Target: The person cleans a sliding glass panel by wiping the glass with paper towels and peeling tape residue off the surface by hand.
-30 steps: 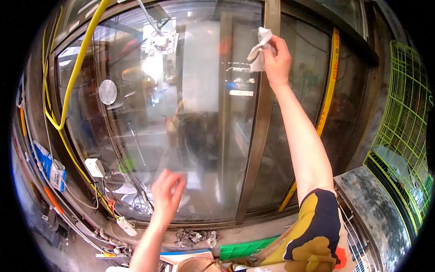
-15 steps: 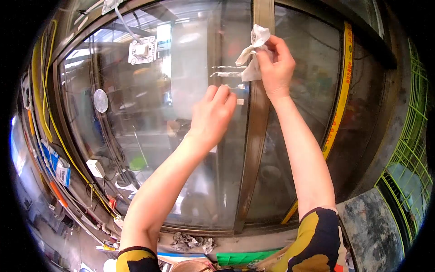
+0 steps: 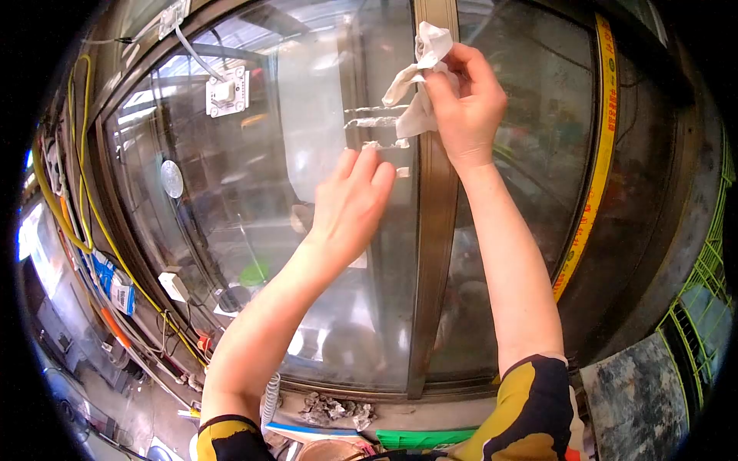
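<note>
My right hand [image 3: 470, 107] grips a crumpled piece of white paper [image 3: 419, 115] with thumb and fingers, in front of the brown window frame [image 3: 430, 230]. Ragged white strips of residue [image 3: 375, 122] stick to the glass pane [image 3: 323, 138] left of the paper. Below them my left hand [image 3: 352, 196] has its fingers curled and pressed together against the glass, at a lower white strip. Something small and white shows at its fingertips, too small to name. A short white scrap [image 3: 403, 172] sits on the glass right of that hand.
A white socket plate [image 3: 227, 92] with a cable is fixed at upper left. Cables and a yellow hose [image 3: 91, 184] run down the left side. A yellow level-like strip [image 3: 600, 146] stands at right, near a green wire rack [image 3: 696, 307]. Crumpled paper [image 3: 330, 409] lies on the sill.
The view has shifted slightly. My right hand still holds the paper, and it has stayed close to the strips. My left fingers remain at the lower strip with little visible movement.
</note>
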